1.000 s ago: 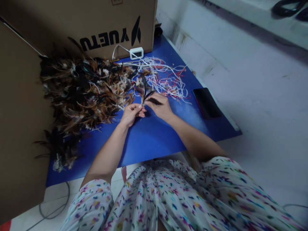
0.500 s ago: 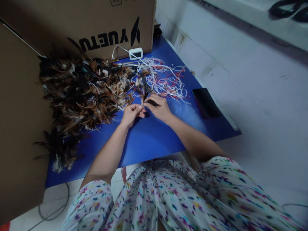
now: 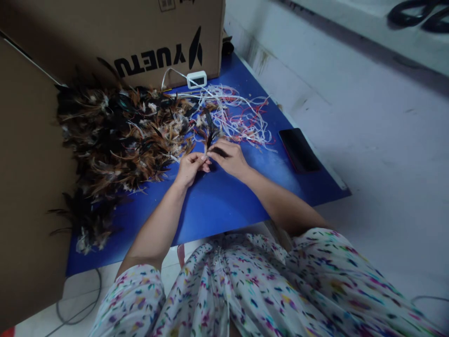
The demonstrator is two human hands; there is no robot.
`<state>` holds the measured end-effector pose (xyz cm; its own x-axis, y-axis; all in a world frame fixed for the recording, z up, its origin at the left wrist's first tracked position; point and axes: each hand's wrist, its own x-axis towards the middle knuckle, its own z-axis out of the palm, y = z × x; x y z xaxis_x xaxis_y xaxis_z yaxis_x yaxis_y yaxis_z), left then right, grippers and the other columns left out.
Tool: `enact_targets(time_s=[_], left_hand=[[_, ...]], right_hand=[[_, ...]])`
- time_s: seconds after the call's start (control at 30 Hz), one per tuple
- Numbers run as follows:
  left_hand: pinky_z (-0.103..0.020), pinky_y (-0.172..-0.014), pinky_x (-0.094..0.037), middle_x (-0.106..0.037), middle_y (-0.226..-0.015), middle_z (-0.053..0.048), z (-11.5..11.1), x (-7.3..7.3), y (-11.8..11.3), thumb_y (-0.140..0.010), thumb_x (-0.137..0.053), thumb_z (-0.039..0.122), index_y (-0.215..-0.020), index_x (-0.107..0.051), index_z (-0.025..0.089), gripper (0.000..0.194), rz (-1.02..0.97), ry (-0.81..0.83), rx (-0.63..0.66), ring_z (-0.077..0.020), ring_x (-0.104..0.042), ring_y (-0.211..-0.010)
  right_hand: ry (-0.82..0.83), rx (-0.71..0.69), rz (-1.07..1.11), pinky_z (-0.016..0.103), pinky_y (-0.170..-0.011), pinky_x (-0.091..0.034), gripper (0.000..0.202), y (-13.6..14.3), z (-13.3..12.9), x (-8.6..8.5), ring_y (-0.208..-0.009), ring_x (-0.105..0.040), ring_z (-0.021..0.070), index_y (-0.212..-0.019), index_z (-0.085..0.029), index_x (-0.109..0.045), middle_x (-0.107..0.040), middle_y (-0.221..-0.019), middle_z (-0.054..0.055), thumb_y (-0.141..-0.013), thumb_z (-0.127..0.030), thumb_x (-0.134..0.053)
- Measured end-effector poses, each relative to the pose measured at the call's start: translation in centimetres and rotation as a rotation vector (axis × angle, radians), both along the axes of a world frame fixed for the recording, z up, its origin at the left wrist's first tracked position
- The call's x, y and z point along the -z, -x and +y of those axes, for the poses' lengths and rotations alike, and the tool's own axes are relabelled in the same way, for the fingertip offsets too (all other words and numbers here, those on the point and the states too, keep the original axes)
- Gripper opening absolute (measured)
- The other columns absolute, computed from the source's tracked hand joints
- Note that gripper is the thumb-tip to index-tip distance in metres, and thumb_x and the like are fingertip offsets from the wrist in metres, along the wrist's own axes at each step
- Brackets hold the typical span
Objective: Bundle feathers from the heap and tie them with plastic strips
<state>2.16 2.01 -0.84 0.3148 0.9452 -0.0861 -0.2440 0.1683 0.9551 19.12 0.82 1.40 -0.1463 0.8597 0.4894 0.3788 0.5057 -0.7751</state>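
Over the blue table [image 3: 217,201], my left hand [image 3: 190,167] pinches the lower end of a small bunch of dark and brown feathers [image 3: 209,131], which points away from me. My right hand [image 3: 229,158] is closed at the same spot, its fingertips touching the base of the bunch. A dark feather tuft [image 3: 220,151] lies across the fingers of my right hand. To the left spreads a big pile of brown and black feathers [image 3: 119,140]. White and red strings [image 3: 245,117] lie tangled just beyond my right hand.
A phone [image 3: 300,150] lies near the table's right edge. Behind the feathers stand a cardboard box [image 3: 157,28] and a small white device [image 3: 197,80] with a cable. Another cardboard panel [image 3: 31,187] is at the left. A separate dark feather clump [image 3: 89,220] sits at the near left corner.
The right fingertips have shifted slightly left, closer to the left thumb at the base of the bunch. The whole view has moved a little; both hands keep their hold.
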Motion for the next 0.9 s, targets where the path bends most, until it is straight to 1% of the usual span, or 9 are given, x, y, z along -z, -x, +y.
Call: enact_targets(time_s=[0.1,0.17,0.27,0.43,0.57,0.7,0.8,0.87,0.9], left_hand=[[-0.020,-0.052,-0.054,-0.070,-0.065,-0.001,0.0,0.1,0.0,-0.059,-0.090,0.052,-0.072,-0.068,0.013,0.047,-0.028,-0.010,-0.031,-0.0064,-0.060,-0.048],[-0.019,-0.052,-0.054,-0.069,-0.064,0.000,0.1,0.1,0.0,-0.062,-0.089,0.050,-0.071,-0.067,0.014,0.043,-0.050,-0.005,-0.059,-0.0057,-0.058,-0.048],[-0.017,-0.052,-0.052,-0.068,-0.064,0.002,0.3,0.0,0.1,-0.070,-0.086,0.041,-0.069,-0.064,0.015,0.034,-0.099,0.013,-0.122,-0.0037,-0.055,-0.048],[-0.014,-0.048,-0.047,-0.067,-0.066,0.003,0.7,-0.3,0.4,-0.082,-0.079,0.029,-0.071,-0.062,0.016,0.024,-0.173,0.079,-0.214,-0.0017,-0.051,-0.046],[-0.013,-0.046,-0.044,-0.066,-0.065,0.003,0.8,-0.5,0.5,-0.083,-0.077,0.024,-0.072,-0.061,0.015,0.021,-0.252,0.111,-0.221,-0.0011,-0.051,-0.046],[-0.013,-0.045,-0.044,-0.066,-0.064,0.003,0.8,-0.6,0.4,-0.084,-0.074,0.017,-0.070,-0.061,0.014,0.019,-0.314,0.137,-0.233,-0.0012,-0.051,-0.045],[-0.014,-0.046,-0.044,-0.066,-0.064,0.003,0.9,-0.5,0.3,-0.086,-0.072,0.015,-0.071,-0.062,0.014,0.018,-0.316,0.143,-0.233,-0.0016,-0.051,-0.045],[-0.014,-0.046,-0.044,-0.065,-0.064,0.003,0.9,-0.5,0.3,-0.086,-0.072,0.016,-0.071,-0.062,0.014,0.018,-0.307,0.140,-0.227,-0.0019,-0.051,-0.045],[-0.014,-0.046,-0.044,-0.065,-0.064,0.003,0.8,-0.5,0.3,-0.086,-0.073,0.017,-0.071,-0.062,0.014,0.019,-0.301,0.139,-0.225,-0.0019,-0.050,-0.045]], right_hand=[[0.030,0.052,0.011,0.033,-0.077,-0.047,0.032,-0.5,0.3,-0.1,-0.076,-0.060,0.0178,-0.084,-0.023,-0.068,-0.069,-0.082,0.003,-0.088,-0.054,-0.063],[0.067,0.106,0.045,0.033,-0.077,-0.048,0.033,-0.9,0.6,0.0,-0.077,-0.060,0.0175,-0.088,-0.023,-0.068,-0.070,-0.084,0.003,-0.087,-0.056,-0.064],[0.104,0.152,0.117,0.032,-0.079,-0.049,0.024,-1.7,1.2,0.2,-0.081,-0.063,0.0174,-0.092,-0.023,-0.068,-0.072,-0.089,0.003,-0.088,-0.046,-0.063],[0.155,0.241,0.105,0.032,-0.076,-0.050,0.007,-2.5,2.3,1.2,-0.073,-0.060,0.0155,-0.085,-0.021,-0.067,-0.069,-0.081,0.002,-0.083,-0.026,-0.062],[0.145,0.257,-0.041,0.032,-0.078,-0.051,0.012,-2.5,3.1,1.4,-0.075,-0.062,0.0157,-0.085,-0.019,-0.070,-0.072,-0.086,0.004,-0.080,-0.016,-0.060],[0.224,0.301,-0.319,0.032,-0.084,-0.052,0.019,-2.1,4.5,0.4,-0.084,-0.067,0.0176,-0.090,-0.016,-0.074,-0.075,-0.092,0.006,-0.081,-0.011,-0.059],[0.326,0.356,-0.457,0.034,-0.085,-0.052,0.016,-1.7,6.0,-0.5,-0.088,-0.070,0.0216,-0.091,-0.016,-0.076,-0.076,-0.090,0.008,-0.084,-0.015,-0.062],[0.392,0.416,-0.542,0.038,-0.086,-0.053,0.016,-1.2,7.0,-0.9,-0.094,-0.071,0.0259,-0.090,-0.017,-0.077,-0.076,-0.091,0.010,-0.087,-0.025,-0.064],[0.430,0.447,-0.588,0.040,-0.088,-0.053,0.021,-0.8,7.4,-1.1,-0.097,-0.071,0.0281,-0.090,-0.017,-0.077,-0.076,-0.094,0.012,-0.089,-0.033,-0.065]])
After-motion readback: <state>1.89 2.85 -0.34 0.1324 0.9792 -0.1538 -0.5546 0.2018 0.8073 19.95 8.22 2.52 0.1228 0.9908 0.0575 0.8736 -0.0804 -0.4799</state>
